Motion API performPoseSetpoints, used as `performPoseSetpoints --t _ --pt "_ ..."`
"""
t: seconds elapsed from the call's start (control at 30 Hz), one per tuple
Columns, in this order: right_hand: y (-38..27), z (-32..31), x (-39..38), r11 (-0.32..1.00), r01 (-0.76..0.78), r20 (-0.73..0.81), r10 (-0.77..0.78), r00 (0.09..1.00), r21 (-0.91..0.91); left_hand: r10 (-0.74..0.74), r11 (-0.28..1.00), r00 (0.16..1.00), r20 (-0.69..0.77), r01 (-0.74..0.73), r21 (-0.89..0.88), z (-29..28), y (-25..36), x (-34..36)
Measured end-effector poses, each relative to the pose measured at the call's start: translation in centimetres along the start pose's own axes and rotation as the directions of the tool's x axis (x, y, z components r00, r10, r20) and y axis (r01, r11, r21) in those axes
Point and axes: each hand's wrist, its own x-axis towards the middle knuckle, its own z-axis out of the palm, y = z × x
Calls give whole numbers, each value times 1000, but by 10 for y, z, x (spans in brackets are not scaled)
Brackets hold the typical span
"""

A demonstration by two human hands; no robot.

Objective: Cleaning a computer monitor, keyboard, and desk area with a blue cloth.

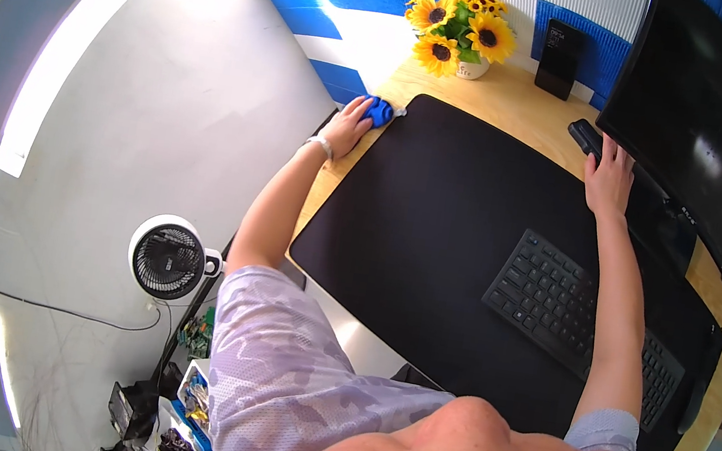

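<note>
My left hand (349, 129) is at the desk's far left edge, its fingers closed over a rounded blue object (378, 112) with a small pale tip on its right; the exact kind does not show. Close to the monitor's lower left corner is my right hand (608, 180). A small black oblong object (585, 138) sticks out between its thumb and fingers, and the hand covers one end. Below my right forearm lies a black keyboard (544, 290), partly hidden by the arm. Both hands are far apart, with a large black desk mat (435, 227) between them.
A large black monitor (715, 138) stands on the right. At the back of the wooden desk (514, 104) are potted sunflowers (461, 33) and an upright black phone-like device (558, 59). A white fan (169, 258) and a bin of odds and ends (187, 419) are at the left.
</note>
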Motion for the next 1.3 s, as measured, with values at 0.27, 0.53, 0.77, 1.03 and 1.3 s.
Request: performPoseSetpoints --t 0.27,0.53,0.77,1.03,1.3 --pt "10 0 -1 1000 9 -57 -9 998 -1 -188 982 982 25 188 14 -40 37 -173" --pt "25 -92 -64 869 216 -7 -238 971 445 -185 968 950 -251 219 118 -21 41 -228" --pt "18 -239 -181 725 467 50 -565 824 506 -264 943 942 -208 298 148 -35 31 -236" --pt "-1 -248 -250 438 467 100 -802 588 768 -240 964 970 -29 242 109 -12 10 -95" --pt "-12 -235 -265 638 254 378 -680 628 727 -415 900 910 2 411 147 25 25 77"
